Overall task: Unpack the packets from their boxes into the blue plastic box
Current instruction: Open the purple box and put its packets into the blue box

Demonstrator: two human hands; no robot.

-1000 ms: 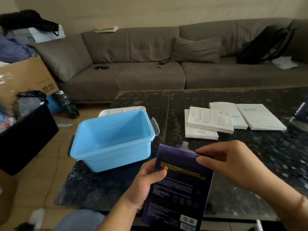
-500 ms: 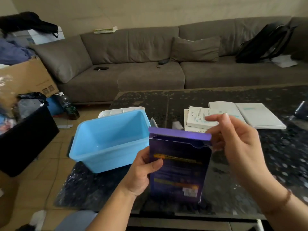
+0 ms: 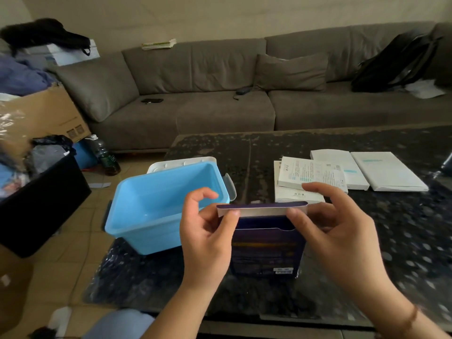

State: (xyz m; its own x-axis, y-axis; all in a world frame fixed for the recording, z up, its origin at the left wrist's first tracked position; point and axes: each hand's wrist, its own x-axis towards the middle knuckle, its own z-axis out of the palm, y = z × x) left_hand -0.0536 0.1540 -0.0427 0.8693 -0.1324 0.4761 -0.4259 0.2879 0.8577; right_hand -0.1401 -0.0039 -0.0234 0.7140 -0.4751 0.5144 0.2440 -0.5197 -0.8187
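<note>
Purple box (image 3: 266, 250) now upright with its top flap (image 3: 263, 208) lifted open. Left hand (image 3: 205, 238) moves up from the box's side to pinch the flap's left end; right hand (image 3: 342, 231) pinches the right end.

sofa (image 3: 220, 113) behind table (image 3: 403, 241) | cushion (image 3: 291, 72) and backpack (image 3: 396, 62) on sofa | phone (image 3: 151, 100) and remote (image 3: 242, 91) on seat | books (image 3: 159, 44) on sofa back | bottle (image 3: 105, 155) on floor | carton (image 3: 41, 116) at left | black bin (image 3: 41, 204) beside table
</note>
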